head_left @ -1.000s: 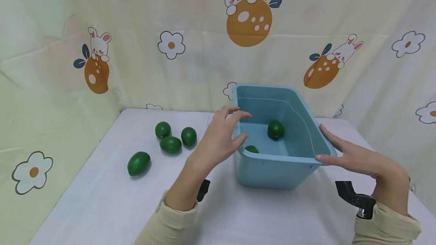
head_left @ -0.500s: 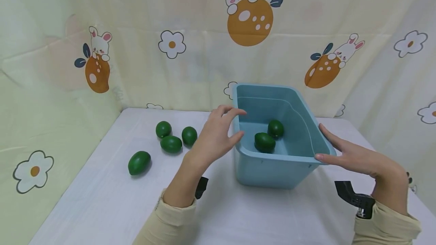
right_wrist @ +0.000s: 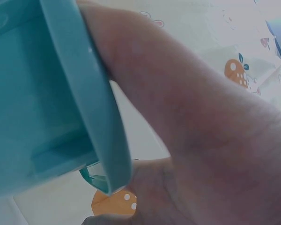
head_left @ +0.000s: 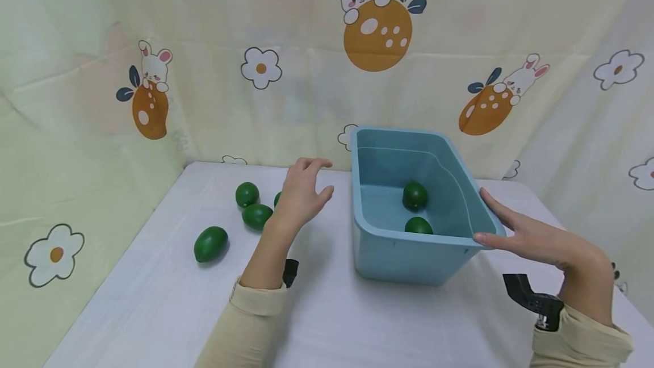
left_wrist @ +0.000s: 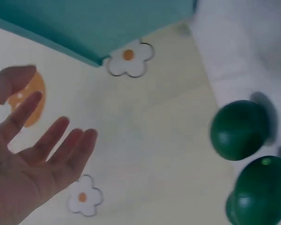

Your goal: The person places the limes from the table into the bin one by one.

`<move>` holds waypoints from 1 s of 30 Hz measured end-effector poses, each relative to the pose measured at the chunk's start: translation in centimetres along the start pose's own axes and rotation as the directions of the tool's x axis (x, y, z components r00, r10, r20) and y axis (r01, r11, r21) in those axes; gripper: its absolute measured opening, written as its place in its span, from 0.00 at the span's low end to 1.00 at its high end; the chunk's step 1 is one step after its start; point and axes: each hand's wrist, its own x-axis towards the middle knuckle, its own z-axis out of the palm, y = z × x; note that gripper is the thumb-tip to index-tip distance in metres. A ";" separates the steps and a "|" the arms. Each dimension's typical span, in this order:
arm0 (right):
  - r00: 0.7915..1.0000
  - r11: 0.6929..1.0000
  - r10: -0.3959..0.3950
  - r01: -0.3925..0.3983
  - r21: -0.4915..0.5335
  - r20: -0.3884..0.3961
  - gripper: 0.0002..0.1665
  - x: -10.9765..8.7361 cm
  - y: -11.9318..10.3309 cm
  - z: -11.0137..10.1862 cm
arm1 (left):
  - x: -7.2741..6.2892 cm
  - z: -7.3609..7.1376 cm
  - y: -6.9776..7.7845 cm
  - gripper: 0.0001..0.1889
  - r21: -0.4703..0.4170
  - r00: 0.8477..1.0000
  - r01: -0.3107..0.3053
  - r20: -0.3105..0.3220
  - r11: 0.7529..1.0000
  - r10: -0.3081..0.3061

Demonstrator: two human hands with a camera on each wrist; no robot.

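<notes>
My left hand (head_left: 300, 195) hovers between the blue plastic bin (head_left: 395, 254) and the loose limes, its fingers loosely bent and holding nothing. Inside the bin lie two dark green limes; the rear lime (head_left: 415, 196) shows whole, while the front lime (head_left: 419, 225) is partly hidden by the near rim. My right hand (head_left: 536, 236) grips the bin's right rim at its near corner, with the thumb over the rim in the right wrist view. On the table left of my left hand are a round-looking lime (head_left: 247, 194), a second lime (head_left: 256, 217), one mostly hidden behind the hand, and a nearer lime (head_left: 210, 244).
A white cloth covers the table (head_left: 327, 322). Behind it hangs a cream curtain (head_left: 301, 112) printed with rabbits and flowers, close to the bin's back. Black wrist mounts (head_left: 533, 300) sit on both forearms.
A lime appears in the bin's front part and has rolled to the right. My left hand has moved left, away from the bin, toward the loose limes. The right hand stays on the rim.
</notes>
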 end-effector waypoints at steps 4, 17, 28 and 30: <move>1.000 1.000 -0.003 0.003 -0.011 -0.012 0.53 0.1 -0.1 -0.1 | 0.9 0.8 -1.9 0.22 -0.024 0.995 0.045 -0.083 0.999 -0.047; 1.000 1.000 0.005 -0.005 0.004 -0.004 0.52 -0.1 0.0 0.0 | 2.0 4.4 -7.2 0.28 0.077 0.968 0.185 -0.187 0.980 -0.168; 1.000 1.000 0.014 -0.014 0.000 -0.003 0.52 0.0 0.0 -0.1 | 1.8 5.3 -8.3 0.35 0.223 0.966 0.236 0.052 0.946 -0.253; 1.000 1.000 0.011 -0.011 0.003 0.000 0.52 0.0 0.0 0.0 | 1.7 5.3 -8.4 0.36 0.240 0.961 0.230 0.099 0.943 -0.260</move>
